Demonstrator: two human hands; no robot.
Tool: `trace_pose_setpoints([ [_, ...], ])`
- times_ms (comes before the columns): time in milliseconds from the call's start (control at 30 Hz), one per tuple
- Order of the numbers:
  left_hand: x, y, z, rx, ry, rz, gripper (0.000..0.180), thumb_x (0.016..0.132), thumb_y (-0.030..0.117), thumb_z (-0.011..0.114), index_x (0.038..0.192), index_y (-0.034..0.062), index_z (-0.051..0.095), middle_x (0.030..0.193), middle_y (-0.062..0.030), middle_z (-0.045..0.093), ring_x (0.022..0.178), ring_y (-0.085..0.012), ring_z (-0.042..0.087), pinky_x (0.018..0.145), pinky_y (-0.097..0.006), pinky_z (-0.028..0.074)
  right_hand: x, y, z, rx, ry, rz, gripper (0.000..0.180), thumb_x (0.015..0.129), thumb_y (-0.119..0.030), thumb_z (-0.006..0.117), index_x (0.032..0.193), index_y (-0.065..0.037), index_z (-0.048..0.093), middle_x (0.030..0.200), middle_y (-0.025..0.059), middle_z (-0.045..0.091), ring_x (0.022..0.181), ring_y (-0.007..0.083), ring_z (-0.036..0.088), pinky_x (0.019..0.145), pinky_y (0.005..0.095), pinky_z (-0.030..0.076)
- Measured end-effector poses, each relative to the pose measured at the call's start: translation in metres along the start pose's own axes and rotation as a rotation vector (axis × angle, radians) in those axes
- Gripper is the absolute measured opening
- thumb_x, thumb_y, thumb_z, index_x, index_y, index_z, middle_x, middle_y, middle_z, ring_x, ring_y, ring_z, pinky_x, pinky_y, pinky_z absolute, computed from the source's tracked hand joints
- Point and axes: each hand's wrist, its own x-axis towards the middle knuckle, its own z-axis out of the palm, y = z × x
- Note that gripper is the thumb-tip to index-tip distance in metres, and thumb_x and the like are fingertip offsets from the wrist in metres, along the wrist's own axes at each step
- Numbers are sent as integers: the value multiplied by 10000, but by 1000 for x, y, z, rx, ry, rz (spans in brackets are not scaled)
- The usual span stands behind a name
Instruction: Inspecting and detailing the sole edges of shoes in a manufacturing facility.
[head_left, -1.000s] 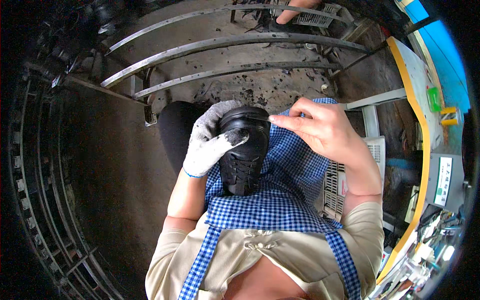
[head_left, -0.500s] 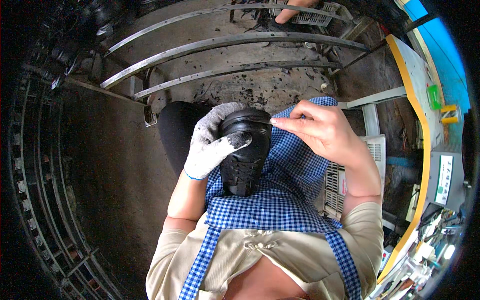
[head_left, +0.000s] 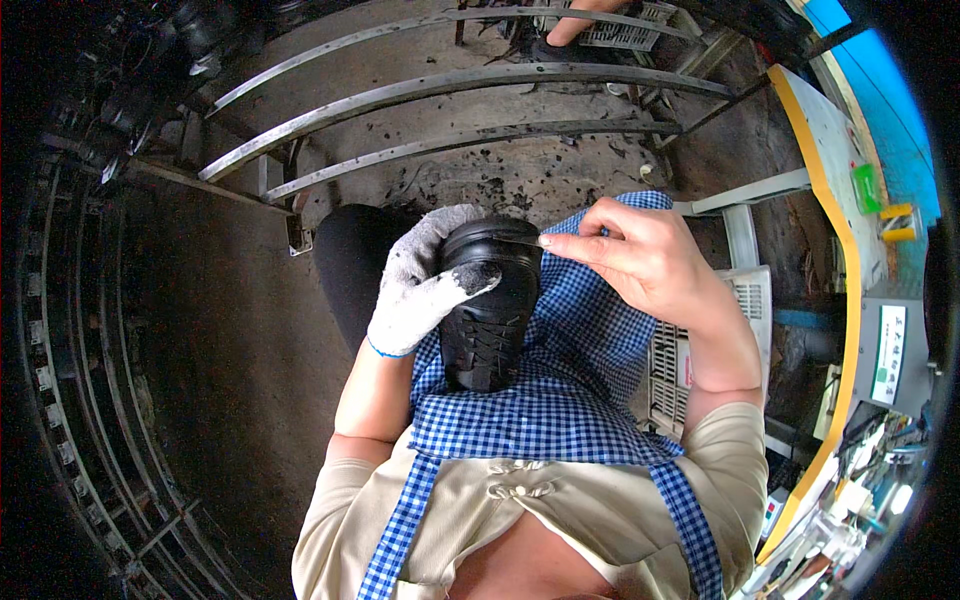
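I am seeing a black laced leather shoe [head_left: 487, 305] that is lying on my lap over the blue checked apron, its rounded toe pointing away from me, laces facing up, and its sole edge looking glossy.

The right hand [head_left: 640, 262] now sits slightly lower against the black shoe [head_left: 490, 300], its fingers [head_left: 575, 245] pinched at the toe edge; the gloved left hand [head_left: 420, 285] barely shifts.

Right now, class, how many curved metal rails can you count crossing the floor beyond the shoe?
3: far rail, middle rail and near rail, stacked one behind another above the black shoe. Others may be hidden at the dark left edge.
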Motion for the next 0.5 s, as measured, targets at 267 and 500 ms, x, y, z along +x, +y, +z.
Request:
trace_pose_setpoints([
  [267,2,1,0,41,-2,14,538,692,176,772,1142,-10,544,1055,-77,615,977,-149,574,889,-297,459,1,3,-3,16,9,3,319,767,-54,664,1071,-151,677,767,67,577,572,205,580,488,304,465],
  [500,3,1,4,-17,-55,-22,532,694,194,764,1137,-10,550,1052,-83,616,966,-150,577,884,-300,462,15,4,-12,92,-36,-101,327,690,-71,723,1010,-41,665,760,59,608,607,200,617,504,301,475],
])
